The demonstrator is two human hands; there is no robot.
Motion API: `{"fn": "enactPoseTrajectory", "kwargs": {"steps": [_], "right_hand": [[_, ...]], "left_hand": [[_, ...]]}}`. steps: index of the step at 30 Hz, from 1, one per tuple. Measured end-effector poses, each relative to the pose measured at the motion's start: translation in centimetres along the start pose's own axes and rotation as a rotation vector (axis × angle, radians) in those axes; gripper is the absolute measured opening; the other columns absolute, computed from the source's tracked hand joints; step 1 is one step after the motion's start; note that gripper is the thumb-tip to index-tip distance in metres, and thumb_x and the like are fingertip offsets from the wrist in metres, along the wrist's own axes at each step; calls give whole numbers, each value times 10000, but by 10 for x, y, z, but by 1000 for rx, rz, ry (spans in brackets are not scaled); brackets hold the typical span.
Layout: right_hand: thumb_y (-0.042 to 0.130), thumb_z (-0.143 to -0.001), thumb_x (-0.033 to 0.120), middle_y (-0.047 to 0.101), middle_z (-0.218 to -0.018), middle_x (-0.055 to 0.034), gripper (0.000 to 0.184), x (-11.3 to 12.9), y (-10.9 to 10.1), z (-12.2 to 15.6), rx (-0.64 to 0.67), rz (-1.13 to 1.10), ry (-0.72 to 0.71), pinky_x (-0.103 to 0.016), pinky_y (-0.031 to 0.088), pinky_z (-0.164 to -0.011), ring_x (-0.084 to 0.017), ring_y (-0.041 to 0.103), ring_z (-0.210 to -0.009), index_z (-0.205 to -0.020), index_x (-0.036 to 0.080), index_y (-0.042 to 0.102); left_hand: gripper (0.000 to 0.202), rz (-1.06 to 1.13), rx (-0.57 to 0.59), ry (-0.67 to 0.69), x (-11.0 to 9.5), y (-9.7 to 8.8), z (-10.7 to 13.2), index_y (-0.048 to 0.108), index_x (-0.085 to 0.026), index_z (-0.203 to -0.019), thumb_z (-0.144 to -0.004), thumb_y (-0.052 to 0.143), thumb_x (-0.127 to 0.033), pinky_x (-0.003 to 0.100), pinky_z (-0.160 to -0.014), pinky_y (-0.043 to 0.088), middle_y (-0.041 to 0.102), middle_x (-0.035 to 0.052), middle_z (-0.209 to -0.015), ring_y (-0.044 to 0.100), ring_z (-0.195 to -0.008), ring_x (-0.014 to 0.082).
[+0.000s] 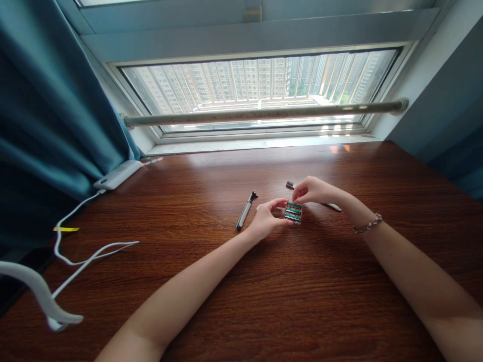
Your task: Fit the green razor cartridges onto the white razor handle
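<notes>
Between the thumb and fingers of my left hand (265,220) is a small clear case of razor cartridges (293,213), with several green-striped cartridges in rows. My right hand (311,191) is closed in a pinch at the far edge of that case. Whatever those fingertips grip is hidden from me. A razor handle (246,213) without a cartridge lies on the table, left of my left hand. Under my right hand lies a toothbrush (334,206), its dark bristles showing beyond the fingers and its white end near my wrist.
The brown wooden table (211,301) runs up to a window with a metal rail (264,116). At the left are a white power strip (118,175), a white cable (81,263), a curved white stand (33,286), a yellow strip (67,230) and a blue curtain (56,90).
</notes>
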State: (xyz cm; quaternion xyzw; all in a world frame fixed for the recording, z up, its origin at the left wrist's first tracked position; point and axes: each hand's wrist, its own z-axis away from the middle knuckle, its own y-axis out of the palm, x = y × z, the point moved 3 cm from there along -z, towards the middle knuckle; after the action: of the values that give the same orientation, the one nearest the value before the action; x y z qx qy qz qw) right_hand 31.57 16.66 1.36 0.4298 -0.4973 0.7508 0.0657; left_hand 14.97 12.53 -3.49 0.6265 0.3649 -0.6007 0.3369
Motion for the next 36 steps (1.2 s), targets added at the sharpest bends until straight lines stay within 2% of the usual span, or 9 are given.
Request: {"fn": "enactPoseTrajectory", "kwargs": {"steps": [9,19,22,25,27,32,36], "right_hand": [[596,-654,304,608,-661,-30,237,1,0,-1,-18,-19,17,-219,380,-562,-137,529,-636,-787,123,674],[571,-696,327,635,-682,-44,275,0,1,-2,19,-6,11,-236,376,-582,-148,531,-638,-803,106,695],[555,-717,326,637,-708,-48,273,3,-2,-1,-37,-5,11,-241,377,-601,-146,527,-652,-822,115,692],[561,-719,303,638,-767,-50,257,9,-7,2,-168,20,0,-241,377,-631,-143,525,-684,-874,140,684],[570,-715,297,626,-763,-48,229,15,-6,3,-219,55,-23,-236,366,-615,-133,508,-663,-844,150,689],[591,-702,299,547,-662,-26,192,25,3,4,-233,103,-65,-223,314,-540,-97,428,-569,-765,159,704],[608,-691,299,526,-646,-17,175,23,8,3,-214,153,-62,-216,309,-539,-90,409,-558,-761,174,709]], "left_hand": [[600,-124,-34,59,1,-3,0,538,-141,-1097,-544,750,-240,368,-947,380,584,106,-1081,536,-1022,223],[588,8,-57,2,-3,-1,0,537,-132,-1074,-527,748,-171,366,-865,446,598,112,-1044,590,-918,205],[577,-5,-81,9,-5,-2,0,533,-126,-1074,-541,745,-187,358,-862,443,597,118,-1042,584,-930,209],[568,-121,-165,55,-6,-6,2,519,-135,-1085,-577,730,-275,358,-885,419,590,116,-1049,560,-973,217],[564,-230,-231,91,-7,-10,3,512,-153,-1089,-593,715,-329,362,-904,397,584,107,-1053,547,-988,219],[558,-465,-301,164,-9,-15,5,508,-182,-1087,-601,699,-379,357,-911,376,573,81,-1049,524,-1000,224],[548,-562,-332,181,-11,-16,5,508,-180,-1077,-609,687,-403,344,-889,383,575,71,-1026,529,-968,216]]}}
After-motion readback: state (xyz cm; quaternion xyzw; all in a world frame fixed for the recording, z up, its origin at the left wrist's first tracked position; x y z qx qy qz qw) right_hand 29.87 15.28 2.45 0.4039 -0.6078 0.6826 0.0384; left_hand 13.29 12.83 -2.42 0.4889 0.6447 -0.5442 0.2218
